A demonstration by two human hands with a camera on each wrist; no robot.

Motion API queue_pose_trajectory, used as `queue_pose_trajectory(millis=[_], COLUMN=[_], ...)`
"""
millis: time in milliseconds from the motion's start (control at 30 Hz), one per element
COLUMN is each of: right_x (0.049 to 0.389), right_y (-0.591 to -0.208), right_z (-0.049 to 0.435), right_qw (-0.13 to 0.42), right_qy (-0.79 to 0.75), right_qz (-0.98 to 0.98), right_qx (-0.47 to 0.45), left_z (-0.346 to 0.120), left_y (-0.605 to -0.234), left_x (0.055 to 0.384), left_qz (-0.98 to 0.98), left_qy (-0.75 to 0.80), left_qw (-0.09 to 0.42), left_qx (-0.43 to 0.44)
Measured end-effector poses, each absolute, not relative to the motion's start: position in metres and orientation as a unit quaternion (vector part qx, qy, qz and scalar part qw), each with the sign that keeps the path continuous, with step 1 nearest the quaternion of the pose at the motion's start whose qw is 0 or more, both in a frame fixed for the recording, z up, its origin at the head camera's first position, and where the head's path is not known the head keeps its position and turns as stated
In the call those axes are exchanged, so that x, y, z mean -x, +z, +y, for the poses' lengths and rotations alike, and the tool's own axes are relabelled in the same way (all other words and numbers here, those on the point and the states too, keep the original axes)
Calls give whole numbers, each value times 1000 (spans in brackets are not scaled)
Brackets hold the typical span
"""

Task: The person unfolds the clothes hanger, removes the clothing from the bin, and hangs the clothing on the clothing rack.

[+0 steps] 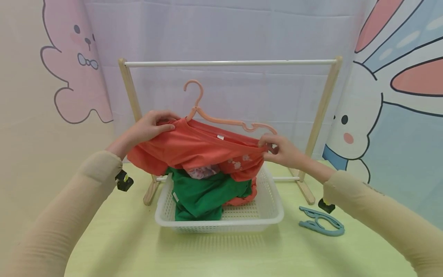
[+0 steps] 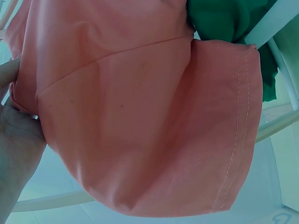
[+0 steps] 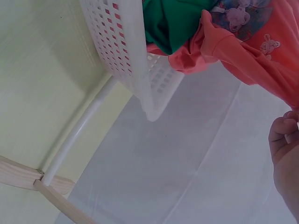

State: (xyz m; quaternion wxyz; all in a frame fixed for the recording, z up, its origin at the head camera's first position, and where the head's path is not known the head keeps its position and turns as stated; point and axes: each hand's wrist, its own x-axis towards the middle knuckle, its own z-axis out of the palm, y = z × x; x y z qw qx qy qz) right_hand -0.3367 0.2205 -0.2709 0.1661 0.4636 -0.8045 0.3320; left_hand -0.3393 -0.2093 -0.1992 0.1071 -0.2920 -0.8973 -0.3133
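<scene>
A coral short-sleeved shirt [image 1: 207, 144] hangs stretched between both hands above the basket. My left hand [image 1: 149, 125] grips it at the left shoulder, thumb in front. At the other shoulder, by the neckline, my right hand [image 1: 285, 154] pinches the cloth. An orange hanger [image 1: 221, 120] stands partly inside the neck opening with its hook upward; its left arm tip is hidden by the shirt. One sleeve [image 2: 154, 135] fills the left wrist view. In the right wrist view, small rabbit appliqués [image 3: 269, 45] show on the shirt's front.
Below is a white perforated basket [image 1: 221, 223] holding a green garment [image 1: 207, 192] and other coral cloth. A wooden rack with a white rail [image 1: 228, 63] stands behind. A folded blue hanger [image 1: 323, 232] lies on the table to the right.
</scene>
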Motion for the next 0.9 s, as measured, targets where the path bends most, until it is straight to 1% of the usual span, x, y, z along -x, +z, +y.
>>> queue_pose_trajectory(millis=[200,367,500,733,900], right_x=[335,334,333,328,321], right_y=[-270,-267,-264,-258,-256], right_z=[228,234,237,239,236], right_qw=[173,190,224,301,328], right_qy=[340,352,350,324,322], right_qz=[-808,-795,-781,-770,-752], right_qx=[-450,-456,-466,-460,-472], left_z=[-214,-218,-219,-218,-219], left_y=[-202,-205,-206,-208,-212], left_x=[339,341,343,343,345], left_qz=[-900,-902,-904,-904,-901], left_qy=[-303,-303,-304,-312,-321], left_qw=[110,104,104,85,76], left_qx=[294,289,281,280,283])
